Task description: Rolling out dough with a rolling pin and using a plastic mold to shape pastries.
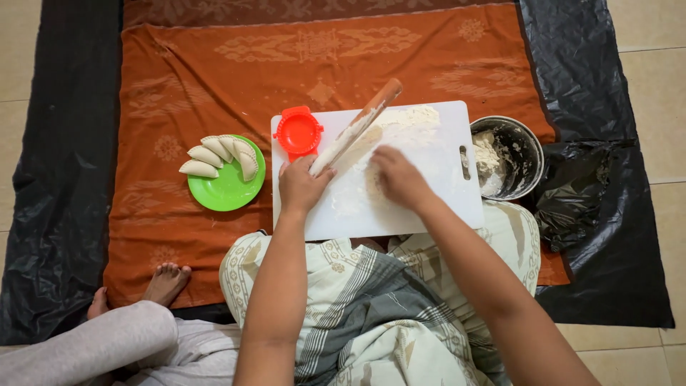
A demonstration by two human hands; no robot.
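Flour-dusted white plastic makes up the cutting board (436, 207) that lies on an orange patterned cloth (179, 71) in front of the seated person. The left hand (304, 184) is closed around the near end of a wooden rolling pin (357, 127), which slants up and away across the board toward a loose heap of flour (411, 118). The right hand (399, 175) lies palm-down with fingers spread and loose, holding nothing, pressing on a pale flattened piece of dough (371, 187) near the board's middle; the dough is mostly hidden beneath it. Both forearms reach forward from the lap, elbows bent, the wrists low over the board. A red dumpling press (298, 131) sits at the board's far left corner, partly over its edge, and a green plate (229, 187) with folded crescent dumplings (218, 155) rests on the cloth just beside the board. A metal bowl (525, 146) with more dough stands at the right edge. The risks, as I judge them: the pin is held by one end only and could swing into the press and knock it off the corner, and the thin dough could stick or tear under the palm where flour is sparse. Another person's bare feet (166, 281) rest on the cloth, lower left.
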